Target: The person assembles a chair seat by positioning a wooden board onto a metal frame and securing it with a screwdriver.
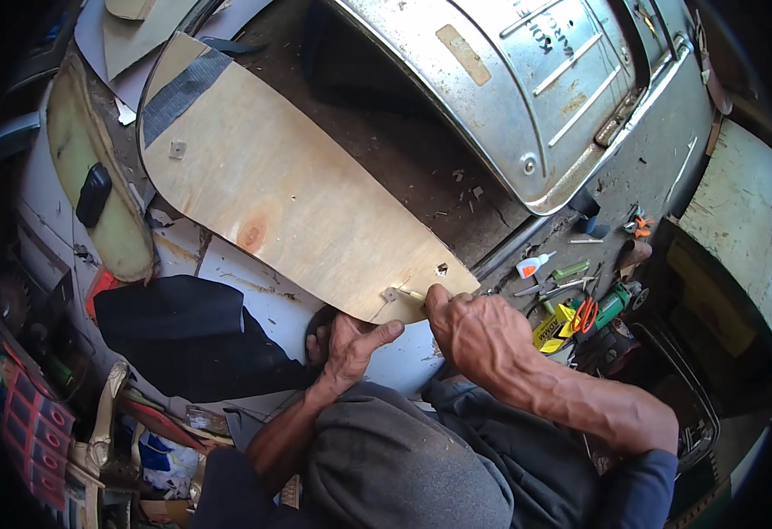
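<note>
A long plywood board [289, 194] with one rounded end lies slanted in front of me. Grey tape crosses its far left end, and small square metal plates sit near both ends. My left hand [351, 348] grips the near edge, thumb by the top face and the other fingers partly hidden below the rim. In a fist, my right hand [483, 331] holds a slim pale-shafted tool [413, 296]. Its front end points at the near metal plate [389, 294]; I cannot tell whether they touch. The rest of the tool is hidden in the fist. A ragged hole lies just beyond.
A silver metal car panel [527, 88] stands at the far right. Right of the board lie a glue bottle [534, 264], orange-handled scissors [585, 314] and a green power tool [613, 304]. Black sheet material [183, 335] and a yellowish padded piece [86, 167] lie on the left.
</note>
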A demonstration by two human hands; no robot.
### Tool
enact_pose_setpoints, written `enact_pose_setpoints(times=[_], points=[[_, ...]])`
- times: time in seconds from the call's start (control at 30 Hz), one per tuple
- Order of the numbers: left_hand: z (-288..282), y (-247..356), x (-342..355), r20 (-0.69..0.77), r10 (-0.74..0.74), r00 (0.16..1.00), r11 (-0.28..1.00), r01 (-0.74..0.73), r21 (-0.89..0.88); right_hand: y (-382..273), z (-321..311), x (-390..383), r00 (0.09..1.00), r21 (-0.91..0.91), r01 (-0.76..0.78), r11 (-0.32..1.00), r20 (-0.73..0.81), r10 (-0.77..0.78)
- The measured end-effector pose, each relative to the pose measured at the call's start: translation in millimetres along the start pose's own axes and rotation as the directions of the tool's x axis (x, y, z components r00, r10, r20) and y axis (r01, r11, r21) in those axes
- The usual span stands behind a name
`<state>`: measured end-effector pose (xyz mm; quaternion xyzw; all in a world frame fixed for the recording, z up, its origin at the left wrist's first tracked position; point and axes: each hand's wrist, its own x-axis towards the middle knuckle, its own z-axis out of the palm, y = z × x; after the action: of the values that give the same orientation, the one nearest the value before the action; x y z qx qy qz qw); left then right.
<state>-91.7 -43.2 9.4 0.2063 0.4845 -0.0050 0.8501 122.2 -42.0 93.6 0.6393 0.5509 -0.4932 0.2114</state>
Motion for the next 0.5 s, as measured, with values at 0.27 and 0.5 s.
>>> enact_pose_setpoints(times=[0.27,0.5], points=[[5,-4,3,-0.035,0.022,0.999,0.998,-0.025,-0.065,-3,-1,7,0.998,0.101,0.035,0.994,-0.050,-0.030],[2,-13,9,-0.028,0.096,0.995,0.995,-0.096,-0.019,12,16,-2,1.000,0.273,-0.015,0.962,0.028,0.008]])
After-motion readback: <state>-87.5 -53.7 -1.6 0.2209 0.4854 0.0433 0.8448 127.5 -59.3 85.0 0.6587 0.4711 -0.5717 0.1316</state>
